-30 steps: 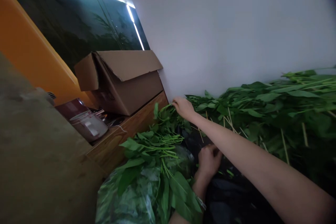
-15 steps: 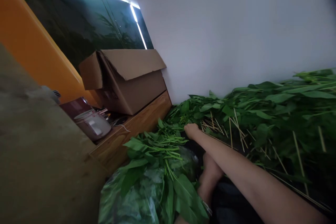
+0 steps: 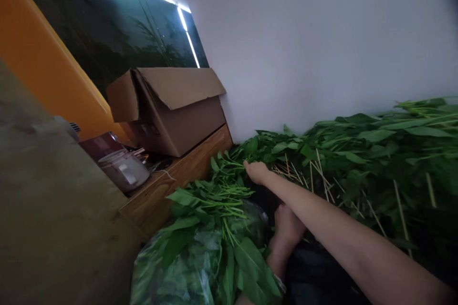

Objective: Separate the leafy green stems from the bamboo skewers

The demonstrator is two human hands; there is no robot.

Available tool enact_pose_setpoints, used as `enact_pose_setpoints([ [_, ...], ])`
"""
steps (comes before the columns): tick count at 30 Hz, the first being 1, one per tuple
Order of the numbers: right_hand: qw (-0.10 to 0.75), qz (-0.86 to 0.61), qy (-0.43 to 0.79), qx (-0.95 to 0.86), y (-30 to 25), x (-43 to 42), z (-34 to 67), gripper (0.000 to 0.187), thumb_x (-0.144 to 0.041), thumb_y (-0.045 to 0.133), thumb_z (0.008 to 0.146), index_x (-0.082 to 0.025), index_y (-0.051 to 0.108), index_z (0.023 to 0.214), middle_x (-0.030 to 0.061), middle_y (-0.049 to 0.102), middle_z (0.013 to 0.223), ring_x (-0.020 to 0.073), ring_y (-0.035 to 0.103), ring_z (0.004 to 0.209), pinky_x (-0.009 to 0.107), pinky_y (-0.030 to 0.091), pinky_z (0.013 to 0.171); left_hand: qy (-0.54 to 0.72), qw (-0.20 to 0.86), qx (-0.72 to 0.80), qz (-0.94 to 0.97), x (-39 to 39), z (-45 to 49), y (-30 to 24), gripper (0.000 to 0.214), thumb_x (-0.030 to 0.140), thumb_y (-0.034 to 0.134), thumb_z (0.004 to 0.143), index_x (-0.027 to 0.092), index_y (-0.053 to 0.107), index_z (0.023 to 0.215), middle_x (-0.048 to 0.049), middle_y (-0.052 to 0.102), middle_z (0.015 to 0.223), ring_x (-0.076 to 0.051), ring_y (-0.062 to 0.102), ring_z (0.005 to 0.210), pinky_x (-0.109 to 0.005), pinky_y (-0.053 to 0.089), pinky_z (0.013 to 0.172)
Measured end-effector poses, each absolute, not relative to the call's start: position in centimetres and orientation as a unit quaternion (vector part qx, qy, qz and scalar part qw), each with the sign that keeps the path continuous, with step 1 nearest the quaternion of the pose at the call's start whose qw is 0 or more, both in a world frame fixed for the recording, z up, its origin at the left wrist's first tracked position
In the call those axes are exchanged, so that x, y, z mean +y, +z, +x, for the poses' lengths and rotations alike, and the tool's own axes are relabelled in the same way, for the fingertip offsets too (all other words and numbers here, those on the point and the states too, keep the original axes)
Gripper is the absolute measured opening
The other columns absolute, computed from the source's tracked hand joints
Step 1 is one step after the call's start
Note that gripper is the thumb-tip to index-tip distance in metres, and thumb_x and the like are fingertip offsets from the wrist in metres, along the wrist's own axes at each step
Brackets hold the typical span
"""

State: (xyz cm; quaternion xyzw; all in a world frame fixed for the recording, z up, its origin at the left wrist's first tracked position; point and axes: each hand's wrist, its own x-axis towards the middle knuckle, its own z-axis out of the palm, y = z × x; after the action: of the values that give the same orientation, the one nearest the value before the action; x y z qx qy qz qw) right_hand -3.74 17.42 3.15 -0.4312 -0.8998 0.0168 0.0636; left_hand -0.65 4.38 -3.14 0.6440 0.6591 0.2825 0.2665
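My right hand (image 3: 255,172) reaches across to the left, its fingers closed on the stems of a few leafy greens (image 3: 231,163) by the wooden edge. Below that forearm, my left hand (image 3: 287,225) is curled, wearing a band at the wrist. Its fingertips are partly hidden, so what it grips cannot be made out. Nearer to me, a bunch of cut greens (image 3: 214,202) lies with its stems pointing right. It rests on a clear plastic bag (image 3: 179,267) filled with leaves.
A large heap of greens (image 3: 375,147) with pale bare stalks spreads along the white wall (image 3: 304,43). On the left, an open cardboard box (image 3: 193,119) and a clear jar (image 3: 127,169) stand on a wooden ledge (image 3: 157,207). Black material (image 3: 311,271) lies below my arms.
My right hand has shifted slightly left and up, and leafy stems now stick out from its fingers. My left hand has moved up slightly under the right forearm.
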Motion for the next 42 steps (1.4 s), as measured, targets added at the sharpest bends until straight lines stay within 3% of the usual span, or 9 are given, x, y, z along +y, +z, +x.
enact_pose_setpoints([
  [3,0.099,-0.434,0.028,-0.895,4.8,17.2,-2.7,0.037,-0.034,0.056,0.09,-0.017,0.052,0.122,0.0087,0.057,0.12,0.0201,0.059,0.1,0.042,0.05,0.085,0.289,0.191,0.625,0.7,4.9,-0.6,-4.0,0.023,0.029,0.054,0.081,0.019,0.071,0.092,-0.0118,0.072,0.097,-0.029,0.066,0.093,-0.03,0.046,0.072],
  [7,0.158,-0.441,0.064,-0.881,6.5,16.4,-0.9,0.037,-0.035,0.055,0.09,-0.017,0.053,0.122,0.008,0.058,0.118,0.0193,0.06,0.098,0.041,0.051,0.084,0.279,0.166,0.612,0.721,5.1,-0.6,-4.3,0.026,0.029,0.05,0.085,0.023,0.071,0.098,-0.0047,0.073,0.094,-0.021,0.066,0.085,-0.026,0.045,0.07],
  [12,0.25,-0.424,0.149,-0.858,8.7,15.4,0.1,0.023,-0.026,0.037,0.095,-0.015,0.048,0.113,0.0097,0.066,0.095,0.0176,0.062,0.082,0.029,0.046,0.072,0.294,0.151,0.591,0.736,5.0,-0.7,-4.2,0.024,0.026,0.05,0.085,0.023,0.071,0.096,-0.0022,0.072,0.094,-0.018,0.065,0.085,-0.024,0.044,0.069],
  [19,0.32,-0.379,0.324,-0.806,10.3,14.7,-0.3,0.014,-0.023,0.03,0.094,-0.019,0.042,0.099,-0.0036,0.06,0.064,0.0082,0.046,0.043,0.019,0.036,0.046,0.305,0.148,0.585,0.737,5.0,-0.8,-4.5,0.025,0.025,0.051,0.085,0.023,0.071,0.099,-0.0016,0.073,0.096,-0.017,0.065,0.086,-0.024,0.046,0.072],
  [26,0.331,-0.319,0.424,-0.78,9.5,12.5,0.7,0.008,-0.02,0.033,0.093,-0.02,0.04,0.093,-0.0086,0.052,0.055,0.0052,0.038,0.035,0.016,0.028,0.037,0.308,0.161,0.586,0.732,5.2,-0.9,-4.5,0.024,0.027,0.052,0.084,0.024,0.071,0.098,-0.0008,0.073,0.098,-0.018,0.066,0.087,-0.024,0.047,0.074],
  [30,0.311,-0.284,0.44,-0.793,7.9,10.2,1.4,0.01,-0.02,0.036,0.092,-0.019,0.046,0.095,-0.0081,0.056,0.054,0.0047,0.038,0.032,0.015,0.029,0.036,0.299,0.176,0.598,0.722,5.2,-0.9,-4.6,0.025,0.028,0.052,0.085,0.02,0.071,0.1,-0.0049,0.073,0.098,-0.02,0.066,0.089,-0.027,0.047,0.075],
  [35,0.343,-0.291,0.42,-0.788,6.3,7.7,4.3,0.02,-0.024,0.037,0.093,-0.02,0.05,0.107,-0.0074,0.058,0.061,0.0045,0.042,0.034,0.016,0.032,0.038,0.332,0.168,0.599,0.709,5.4,-1.0,-4.8,0.04,0.028,0.057,0.081,0.017,0.061,0.119,-0.0094,0.068,0.113,-0.023,0.064,0.1,-0.029,0.048,0.078],
  [39,0.386,-0.326,0.42,-0.754,5.3,5.4,8.9,0.031,-0.032,0.029,0.094,-0.019,0.047,0.116,-0.0059,0.057,0.067,0.0039,0.04,0.034,0.016,0.031,0.037,0.306,0.163,0.601,0.72,5.4,-1.0,-4.5,0.029,0.027,0.055,0.082,0.015,0.067,0.106,-0.0094,0.072,0.097,-0.022,0.067,0.087,-0.028,0.049,0.072],
  [42,0.414,-0.357,0.486,-0.682,3.7,3.3,13.4,0.041,-0.046,0.038,0.089,-0.018,0.049,0.117,-0.0044,0.058,0.07,0.0041,0.042,0.035,0.016,0.028,0.034,0.338,0.151,0.556,0.744,5.1,-0.9,-3.9,0.022,0.025,0.05,0.087,0.018,0.07,0.094,-0.0044,0.073,0.09,-0.018,0.067,0.082,-0.026,0.048,0.073],
])
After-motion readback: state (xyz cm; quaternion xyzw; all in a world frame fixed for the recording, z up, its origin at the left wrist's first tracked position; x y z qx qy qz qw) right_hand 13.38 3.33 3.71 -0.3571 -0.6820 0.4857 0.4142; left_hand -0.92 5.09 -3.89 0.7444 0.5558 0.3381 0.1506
